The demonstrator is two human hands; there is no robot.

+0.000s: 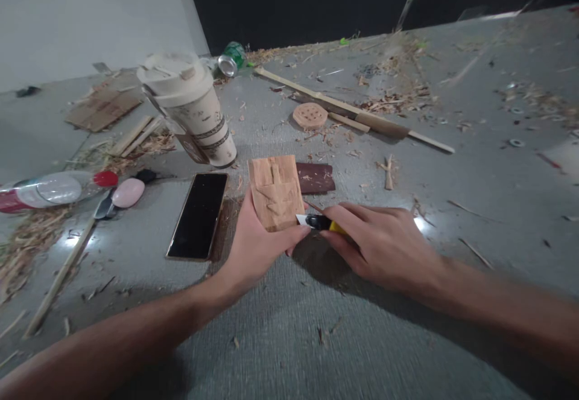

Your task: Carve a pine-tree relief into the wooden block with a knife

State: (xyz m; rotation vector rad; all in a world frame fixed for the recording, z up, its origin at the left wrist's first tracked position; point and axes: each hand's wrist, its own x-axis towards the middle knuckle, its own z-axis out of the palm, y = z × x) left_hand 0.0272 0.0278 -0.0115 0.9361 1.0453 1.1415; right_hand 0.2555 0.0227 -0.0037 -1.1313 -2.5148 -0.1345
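Observation:
My left hand (256,240) is closed around the lower part of a carved wooden block (278,189), which is tilted up toward me. Its face bears a raised pattern of angular shapes. In my right hand (382,240) is a utility knife (319,222) with a black and yellow body. The knife's pale blade lies at the block's lower right edge, close to my left thumb. Behind the block, a dark reddish-brown strip of wood (319,178) rests on the grey surface. Left of my left hand lies a phone (198,216), its screen dark.
A tall lidded cup (194,110) stands beyond the phone. A round carved wooden piece (310,115) and long wooden sticks (325,99) lie farther back. To the left are a plastic bottle (54,189) and a pink oval object (128,193). A green can (232,58) lies near the wall, among scattered shavings.

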